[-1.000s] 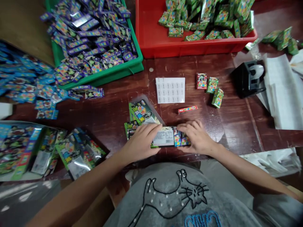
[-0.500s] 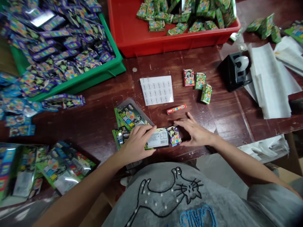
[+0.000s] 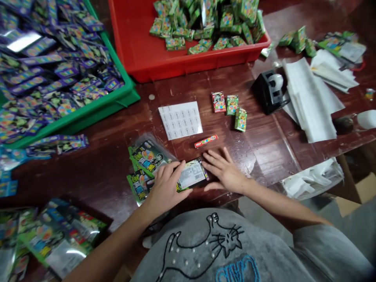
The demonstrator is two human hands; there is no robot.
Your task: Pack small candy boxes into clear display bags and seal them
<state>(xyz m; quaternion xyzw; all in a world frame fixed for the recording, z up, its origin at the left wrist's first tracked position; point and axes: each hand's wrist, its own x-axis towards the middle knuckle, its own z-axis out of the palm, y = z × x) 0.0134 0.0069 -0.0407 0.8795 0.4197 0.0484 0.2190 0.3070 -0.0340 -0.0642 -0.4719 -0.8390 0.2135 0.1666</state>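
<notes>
My left hand [image 3: 167, 183] holds a flat black-and-green printed packet [image 3: 192, 175] with a white barcode label facing up, its thumb and fingers at the long edges. Against the packet's right end rests my right hand [image 3: 225, 173], with fingers stretched out and thumb apart. Only a sliver of a small purple box [image 3: 206, 174] shows at that end; the rest is hidden. More black-and-green printed packets [image 3: 147, 156] lie under and left of my left hand. Just beyond the hands is a narrow red box [image 3: 206, 141].
Ahead lie a sticker sheet [image 3: 181, 120], small red and green boxes [image 3: 232, 105] and a black tape dispenser [image 3: 270, 92]. A green bin [image 3: 105, 105] of purple boxes and a red bin [image 3: 188, 64] of green boxes stand behind. White paper strips [image 3: 310, 100] lie right.
My right hand has moved left against the packet's end. The purple box, fully visible beside the packet before, now shows only as a sliver there. The camera view has shifted.
</notes>
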